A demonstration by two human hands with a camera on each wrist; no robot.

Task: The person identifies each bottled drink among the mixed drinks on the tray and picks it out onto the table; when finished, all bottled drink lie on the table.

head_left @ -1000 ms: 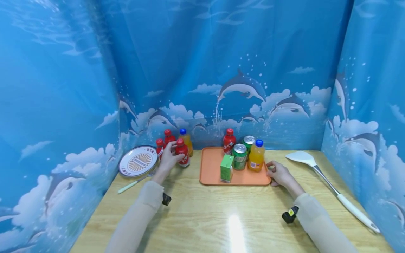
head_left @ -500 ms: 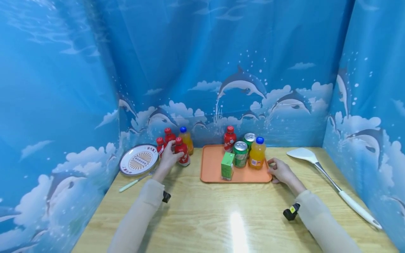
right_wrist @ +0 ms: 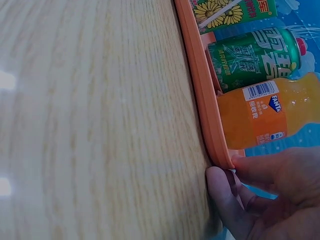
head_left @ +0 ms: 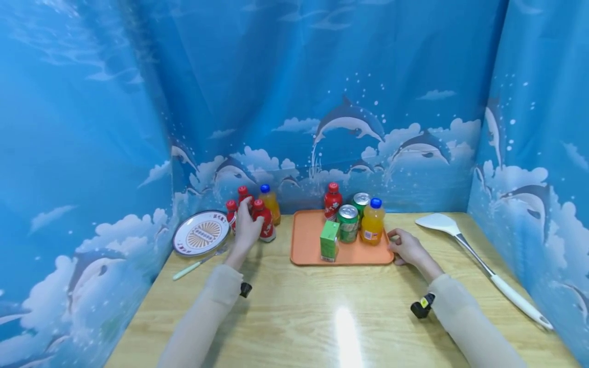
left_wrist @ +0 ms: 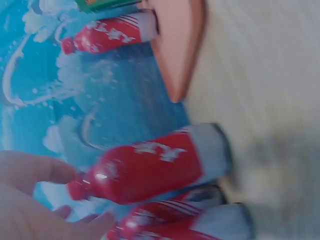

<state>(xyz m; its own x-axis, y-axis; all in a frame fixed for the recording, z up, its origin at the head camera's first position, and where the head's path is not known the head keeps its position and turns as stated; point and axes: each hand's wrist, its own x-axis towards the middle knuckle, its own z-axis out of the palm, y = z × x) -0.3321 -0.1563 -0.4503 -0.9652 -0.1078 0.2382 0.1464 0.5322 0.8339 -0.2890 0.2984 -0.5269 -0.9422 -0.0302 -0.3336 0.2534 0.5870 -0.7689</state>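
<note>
left hand (head_left: 248, 228) is nearer, fingers spread loose; front red bottle (head_left: 268, 229) stands upright just to its right; right hand (head_left: 407, 248) pinches the orange tray (head_left: 306, 241) by its corner

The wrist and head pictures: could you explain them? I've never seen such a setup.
No robot: a person works bare-handed. The wide picture comes from a camera on the head; each close-up comes from one on a wrist. On the table, an orange tray holds a red bottle, two green cans, an orange drink and a green carton. Left of it are three more red bottles, another orange drink, a plate and a fork; right of it, a spatula. The right hand pinches the tray's corner. The left hand is at those red bottles; its grip is unclear.
</note>
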